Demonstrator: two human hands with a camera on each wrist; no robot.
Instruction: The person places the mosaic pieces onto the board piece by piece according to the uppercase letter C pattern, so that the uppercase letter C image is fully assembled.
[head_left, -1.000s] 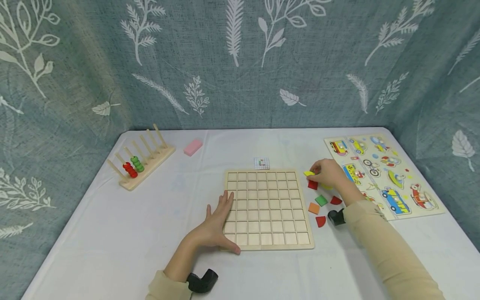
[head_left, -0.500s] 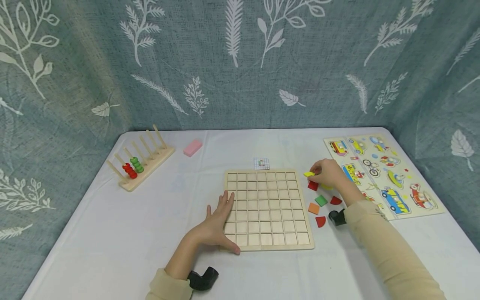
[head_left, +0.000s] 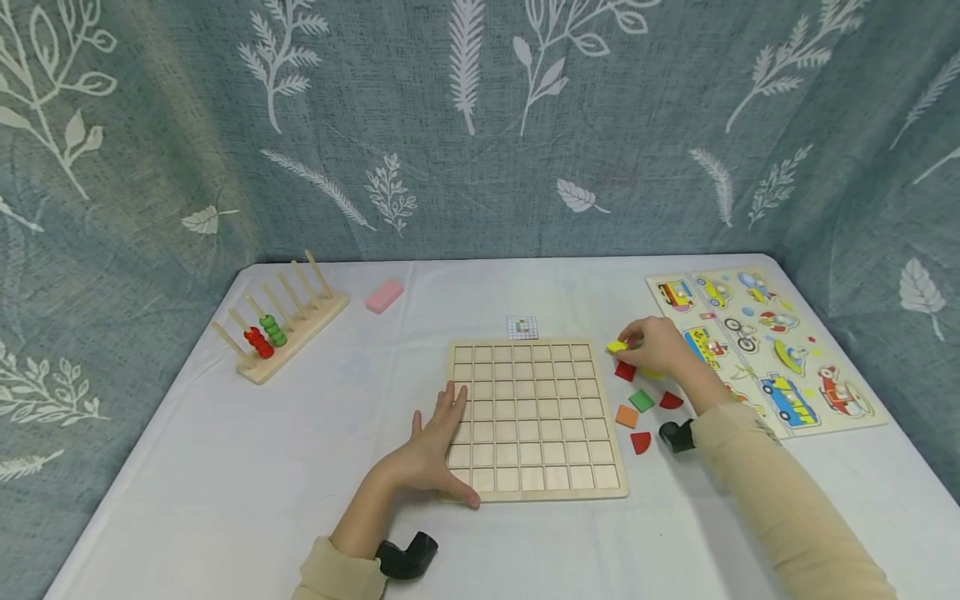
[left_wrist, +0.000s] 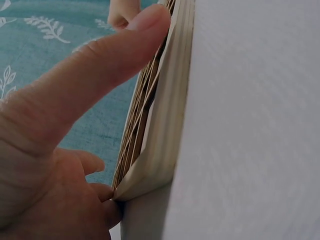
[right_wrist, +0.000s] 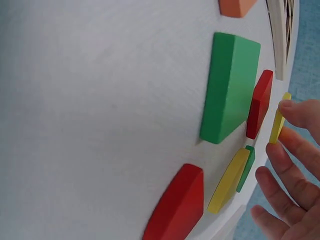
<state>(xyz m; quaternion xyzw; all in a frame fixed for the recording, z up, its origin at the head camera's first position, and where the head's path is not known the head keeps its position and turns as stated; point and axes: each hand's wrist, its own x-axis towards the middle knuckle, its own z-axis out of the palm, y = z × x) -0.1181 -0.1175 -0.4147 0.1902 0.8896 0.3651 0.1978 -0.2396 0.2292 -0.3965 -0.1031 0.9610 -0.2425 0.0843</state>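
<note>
Hands: right pinches yellow piece (left touches gridded board).

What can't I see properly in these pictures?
Head view: the right hand hides part of the pinched yellow piece and part of the other yellow piece.
Head view: the drawing on the little card is too small to tell.
Right wrist view: the top edge cuts off the orange piece.
Left wrist view: the top edge cuts off part of the board.
</note>
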